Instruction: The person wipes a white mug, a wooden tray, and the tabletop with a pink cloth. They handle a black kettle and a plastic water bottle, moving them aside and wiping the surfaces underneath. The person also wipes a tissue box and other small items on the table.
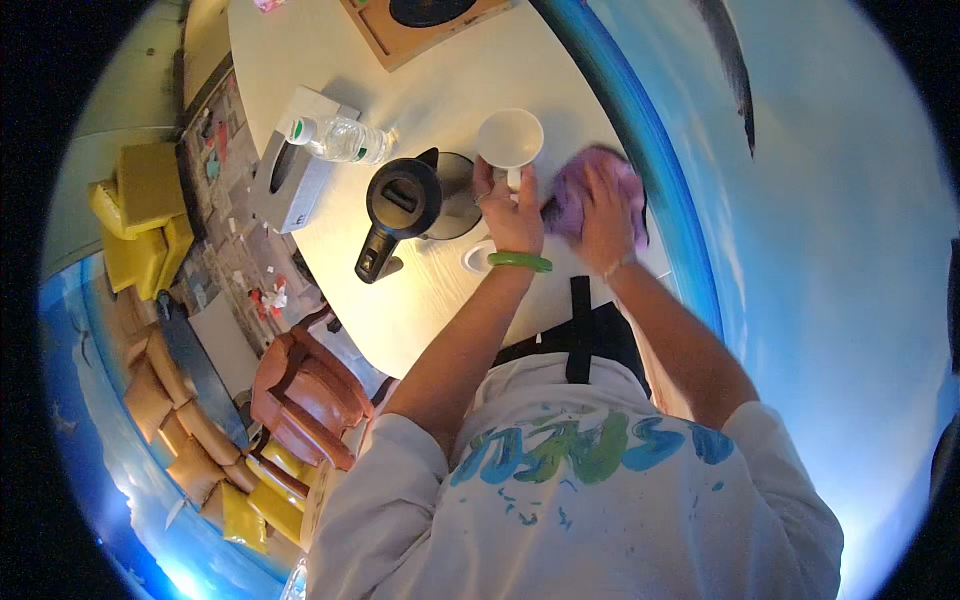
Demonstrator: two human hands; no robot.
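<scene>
My left hand (512,215), with a green bangle at the wrist, is closed around the handle side of a white cup (510,138). The cup's opening faces up toward me. To its right, my right hand (606,220) lies on a bunched purple cloth (570,195), fingers stretched over it. A black-topped electric kettle (403,197) stands left of the cup, its handle pointing toward me. Behind the kettle is a round, shiny grey surface (458,197). Partly hidden by my left wrist, a small white round object (480,257) rests on the table.
A clear water bottle (350,140) lies against a white tissue box (297,185) on the pale table (430,310). A wooden tray (385,40) with a dark round piece sits at the far edge. A blue painted wall (800,220) borders the right; a brown chair (305,390) stands left.
</scene>
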